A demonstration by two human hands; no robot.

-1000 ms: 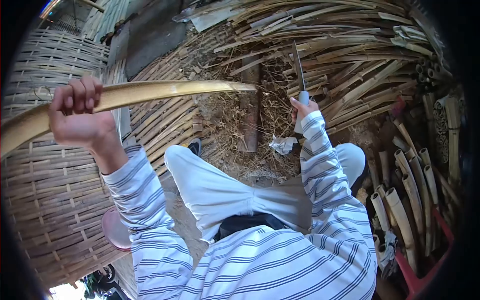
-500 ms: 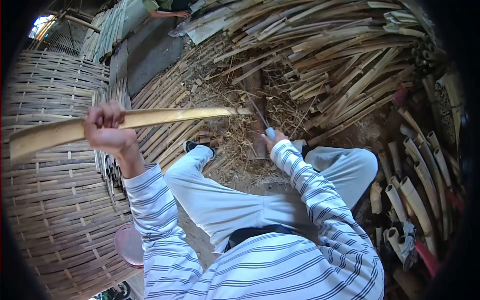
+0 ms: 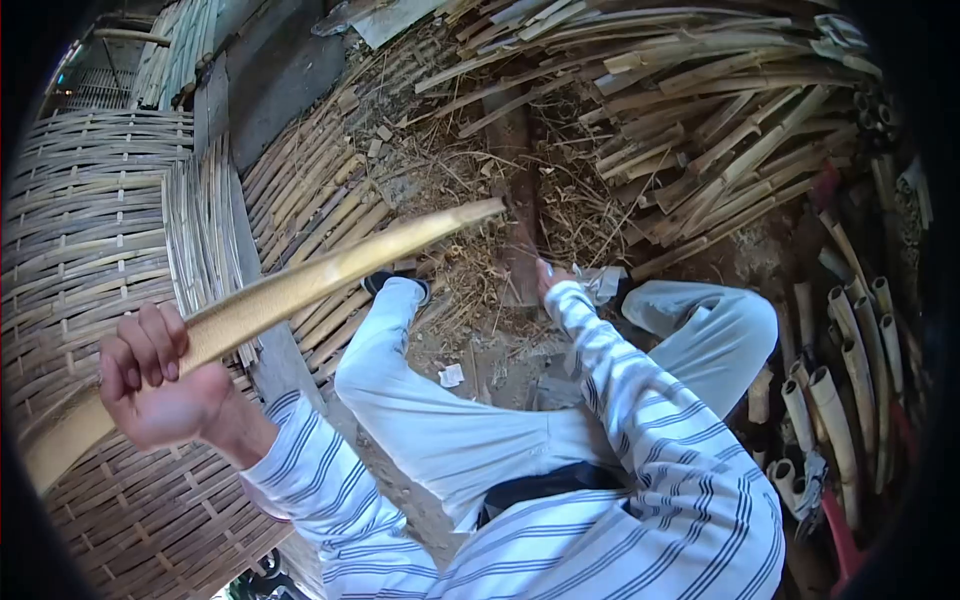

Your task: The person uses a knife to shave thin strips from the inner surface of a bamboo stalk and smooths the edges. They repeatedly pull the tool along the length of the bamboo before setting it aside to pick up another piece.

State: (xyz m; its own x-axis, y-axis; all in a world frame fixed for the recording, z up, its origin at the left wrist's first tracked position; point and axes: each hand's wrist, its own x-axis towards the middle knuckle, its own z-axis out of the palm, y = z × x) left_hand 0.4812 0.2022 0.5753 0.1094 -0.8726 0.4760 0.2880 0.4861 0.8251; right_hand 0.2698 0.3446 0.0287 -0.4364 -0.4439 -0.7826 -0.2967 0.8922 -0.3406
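Note:
My left hand [image 3: 155,375] is wrapped around a long split bamboo piece [image 3: 330,268], its pale inner face showing. The piece slants up to the right, and its far tip hangs near a dark wooden log [image 3: 508,135] on the ground. My right hand [image 3: 555,277] is closed at the near end of that log, just below the bamboo's tip. It grips a knife, whose handle is mostly covered by the fingers; the blade is hard to make out now.
Bamboo shavings [image 3: 580,225] lie around the log. Split bamboo pieces [image 3: 720,130] are piled at the upper right, with cut bamboo tubes [image 3: 830,410] at the lower right. Woven bamboo panels [image 3: 90,240] stand at left. A white scrap [image 3: 451,375] lies between my legs.
My left hand has moved left and down, so the bamboo piece slants more steeply. The knife blade, plain to see before, is now barely visible. The view has shifted somewhat.

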